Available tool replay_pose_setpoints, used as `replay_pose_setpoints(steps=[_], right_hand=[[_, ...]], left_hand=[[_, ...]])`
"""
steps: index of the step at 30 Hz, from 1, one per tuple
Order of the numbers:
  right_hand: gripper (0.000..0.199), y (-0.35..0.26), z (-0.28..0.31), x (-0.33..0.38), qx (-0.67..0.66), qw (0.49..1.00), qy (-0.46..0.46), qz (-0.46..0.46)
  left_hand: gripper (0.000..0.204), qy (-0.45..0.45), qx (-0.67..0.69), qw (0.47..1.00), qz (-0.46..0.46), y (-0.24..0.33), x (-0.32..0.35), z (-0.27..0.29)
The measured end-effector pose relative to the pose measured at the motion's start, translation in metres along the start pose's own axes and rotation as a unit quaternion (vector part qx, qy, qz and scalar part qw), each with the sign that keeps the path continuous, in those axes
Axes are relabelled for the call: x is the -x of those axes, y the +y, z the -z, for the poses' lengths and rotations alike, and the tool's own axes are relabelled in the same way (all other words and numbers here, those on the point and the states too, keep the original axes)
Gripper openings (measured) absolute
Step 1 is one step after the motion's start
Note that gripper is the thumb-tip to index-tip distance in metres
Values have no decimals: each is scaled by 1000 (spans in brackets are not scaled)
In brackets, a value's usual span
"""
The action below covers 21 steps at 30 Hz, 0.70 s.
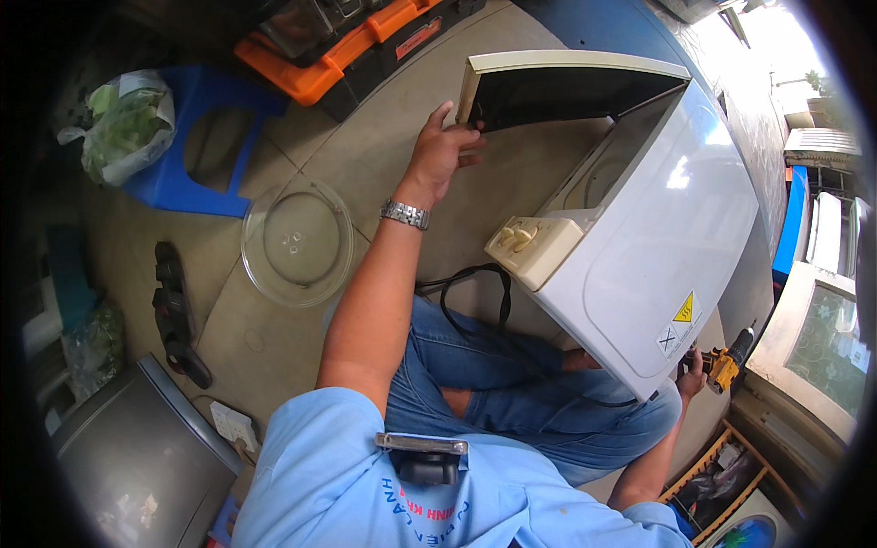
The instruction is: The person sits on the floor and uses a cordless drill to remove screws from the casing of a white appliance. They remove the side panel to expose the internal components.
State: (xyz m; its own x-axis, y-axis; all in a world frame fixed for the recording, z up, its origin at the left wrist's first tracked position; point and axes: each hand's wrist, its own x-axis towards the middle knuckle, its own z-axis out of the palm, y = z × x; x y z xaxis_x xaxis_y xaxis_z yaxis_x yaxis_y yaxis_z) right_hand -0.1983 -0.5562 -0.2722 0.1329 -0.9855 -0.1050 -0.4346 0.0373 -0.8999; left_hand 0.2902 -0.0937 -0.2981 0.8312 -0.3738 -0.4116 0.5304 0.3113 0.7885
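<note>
The person sits on the tiled floor point(384, 155) with a white microwave oven point(658, 237) tipped across the lap, its casing facing up and its door point(557, 87) swung open toward the far side. The left hand point(443, 151) reaches to the far-left edge of that door, thumb and fingers curled loosely on its cream frame, more steadying than clamping. The right hand point(692, 373) is closed around the grip of a yellow and black cordless driver point(728, 363) at the oven's near-right corner; the tool's tip is hidden behind the casing, so what it meets cannot be told.

The glass turntable plate point(297, 239) lies flat on the floor to the left, well apart from the oven. A black power cord point(475, 292) loops over the person's jeans beside the control knobs point(516, 237).

As a judgement, the work at that corner goes best if the left hand keeps the door from swinging and the oven's weight rests firmly on the legs, so the casing does not rock under the driver. The driver should sit square to the fastener with steady pressure, since a tilted bit could slip and scar the painted shell. The cord is best kept away from the tool.

A blue plastic stool point(196, 146) and an orange toolbox point(347, 46) stand farther off.
</note>
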Motion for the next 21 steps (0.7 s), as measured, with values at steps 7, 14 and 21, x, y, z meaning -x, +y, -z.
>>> replay_pose_setpoints(steps=[7, 14, 21], right_hand=[[27, 4, 10, -8, -15, 999, -20, -28], [25, -8, 1, 4, -16, 1000, -15, -21], [40, 9, 22, -17, -8, 998, -53, -43]], left_hand=[[79, 5, -62, 998, -7, -2, 0, -2], [83, -7, -29, 999, -11, 2, 1, -1], [87, 0, -34, 999, -14, 2, 0, -3]])
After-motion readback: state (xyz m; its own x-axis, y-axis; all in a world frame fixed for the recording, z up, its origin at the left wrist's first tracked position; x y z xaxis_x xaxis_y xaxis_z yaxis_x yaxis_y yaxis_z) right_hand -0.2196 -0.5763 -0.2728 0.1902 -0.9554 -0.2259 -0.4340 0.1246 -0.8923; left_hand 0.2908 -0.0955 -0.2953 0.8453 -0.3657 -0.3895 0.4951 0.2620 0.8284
